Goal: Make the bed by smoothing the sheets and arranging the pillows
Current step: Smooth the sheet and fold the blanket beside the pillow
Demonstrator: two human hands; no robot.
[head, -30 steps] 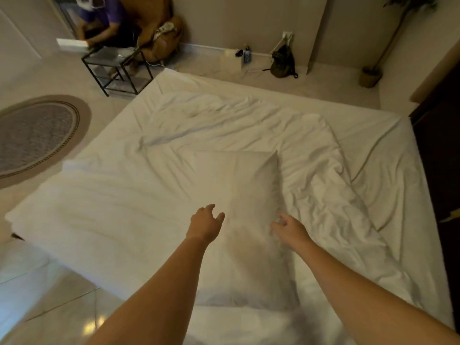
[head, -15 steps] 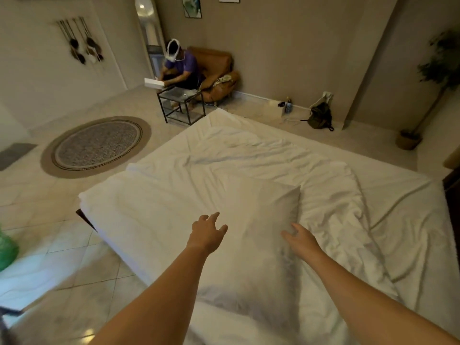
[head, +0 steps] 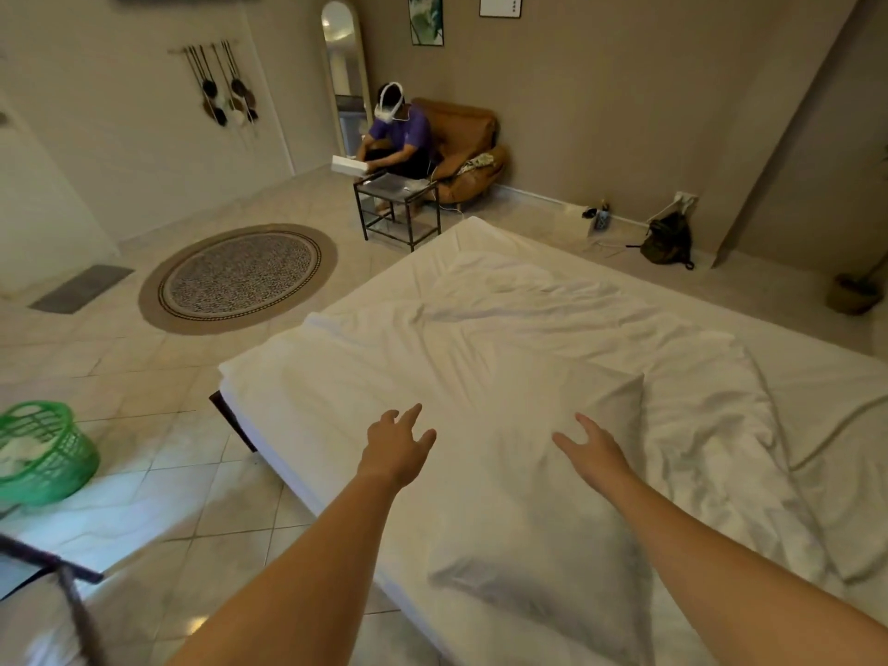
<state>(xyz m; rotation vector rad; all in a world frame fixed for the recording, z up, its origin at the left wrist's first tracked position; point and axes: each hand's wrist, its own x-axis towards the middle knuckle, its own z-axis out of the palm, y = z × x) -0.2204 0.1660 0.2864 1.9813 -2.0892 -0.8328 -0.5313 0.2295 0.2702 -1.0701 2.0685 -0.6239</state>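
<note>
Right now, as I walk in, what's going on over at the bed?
A person is making the bed. Their left hand and right hand reach out with fingers spread over a white pillow lying near the bed's edge, gripping nothing; contact is unclear. The white sheet beyond it is rumpled. Another person sits in a brown armchair in the corner.
</note>
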